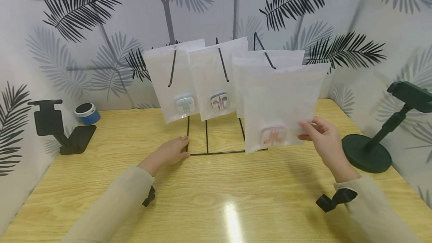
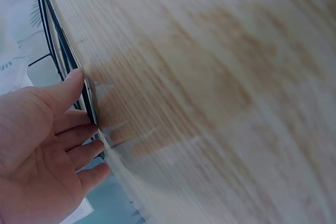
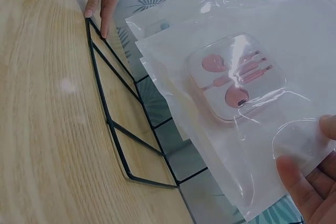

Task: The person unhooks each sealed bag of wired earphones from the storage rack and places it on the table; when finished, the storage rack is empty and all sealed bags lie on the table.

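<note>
My right hand (image 1: 324,138) pinches the lower right edge of a white, see-through plastic bag (image 1: 283,100) between thumb and fingers. Inside it, pink earphones in a clear square case (image 3: 236,77) show. The bag's top edge meets the tip of the right-hand hook (image 1: 264,53); another bag (image 1: 287,55) hangs close behind. With fingers nearly straight, my left hand (image 1: 170,150) touches the front left corner of the black wire rack (image 1: 222,153). Two more bags hang from its other hooks: the left one (image 1: 165,66) holds pale earphones, the middle one (image 1: 216,70) darker-looking earphones.
On the left of the wooden table (image 1: 209,205) stand a black phone stand (image 1: 50,123) and a small blue speaker-like cylinder (image 1: 87,114). A dark round-based stand (image 1: 368,153) is close beyond my right hand. Leaf-patterned cloth (image 1: 202,14) hangs behind the rack.
</note>
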The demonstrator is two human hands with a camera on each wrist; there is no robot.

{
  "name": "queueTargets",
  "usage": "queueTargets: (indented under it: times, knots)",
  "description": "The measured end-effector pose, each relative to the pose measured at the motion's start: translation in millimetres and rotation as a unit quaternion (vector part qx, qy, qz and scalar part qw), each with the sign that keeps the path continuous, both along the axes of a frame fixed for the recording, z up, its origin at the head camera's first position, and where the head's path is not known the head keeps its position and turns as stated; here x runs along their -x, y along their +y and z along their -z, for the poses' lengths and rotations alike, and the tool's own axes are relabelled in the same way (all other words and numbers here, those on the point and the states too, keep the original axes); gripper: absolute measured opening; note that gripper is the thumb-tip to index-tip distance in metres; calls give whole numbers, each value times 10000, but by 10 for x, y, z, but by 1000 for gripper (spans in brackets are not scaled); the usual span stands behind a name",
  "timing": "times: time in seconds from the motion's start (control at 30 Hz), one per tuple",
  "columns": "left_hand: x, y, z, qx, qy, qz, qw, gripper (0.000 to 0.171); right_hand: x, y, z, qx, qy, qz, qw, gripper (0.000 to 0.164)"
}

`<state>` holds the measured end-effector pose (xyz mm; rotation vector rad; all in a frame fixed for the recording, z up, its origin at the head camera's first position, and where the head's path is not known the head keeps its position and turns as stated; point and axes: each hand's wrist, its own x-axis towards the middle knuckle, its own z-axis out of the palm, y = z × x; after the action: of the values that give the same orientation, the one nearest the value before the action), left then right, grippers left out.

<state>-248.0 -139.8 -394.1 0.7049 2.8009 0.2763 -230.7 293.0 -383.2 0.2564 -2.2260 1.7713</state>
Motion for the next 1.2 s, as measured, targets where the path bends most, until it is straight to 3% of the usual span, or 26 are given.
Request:
queueTargets:
  times: [0.13,0.27,0.53,0.73,0.97,1.2]
  knots:
    - [-4,9,-12,26,-22,-25,10000,56,-418,-190,-384,-714,-112,492,9962,30]
    - [-1,13,-8,67,-28,-18,10000,56,-574,-131,-446,-892,-46,740,9933,29]
    - [3,16,-14,115,-2,-71,9999,56,-742,138,-411,-1064,270,1532,9821,24]
    - [3,25,-20,129,14,-61,9999,56,-843,303,-439,-766,467,2082,9740,20]
    - [-13,26,-31,98,-1,-31,9999,56,-897,425,-450,-1196,541,3066,9428,16]
    - [-22,37,-32,128,17,13,9999,56,-873,486,-435,-2024,761,3351,9170,20]
